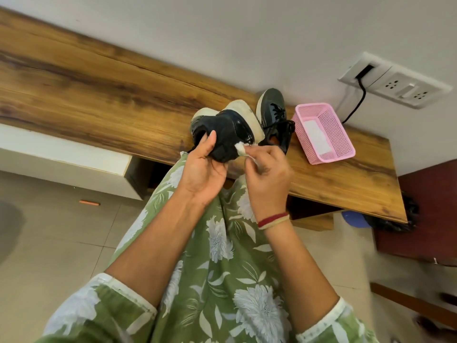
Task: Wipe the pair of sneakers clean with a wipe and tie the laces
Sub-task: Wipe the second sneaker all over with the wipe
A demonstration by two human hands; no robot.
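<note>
A black sneaker with a thick white sole is held up above the wooden desk's front edge. My left hand grips it at the heel, thumb inside the opening. My right hand pinches a small white wipe that touches the sneaker's black side. The second black sneaker lies on the desk just behind, its laces loose.
A pink mesh basket with a white sheet inside stands on the wooden desk to the right of the sneakers. A wall socket panel with a black cable is behind it. A dark red cabinet stands at the right.
</note>
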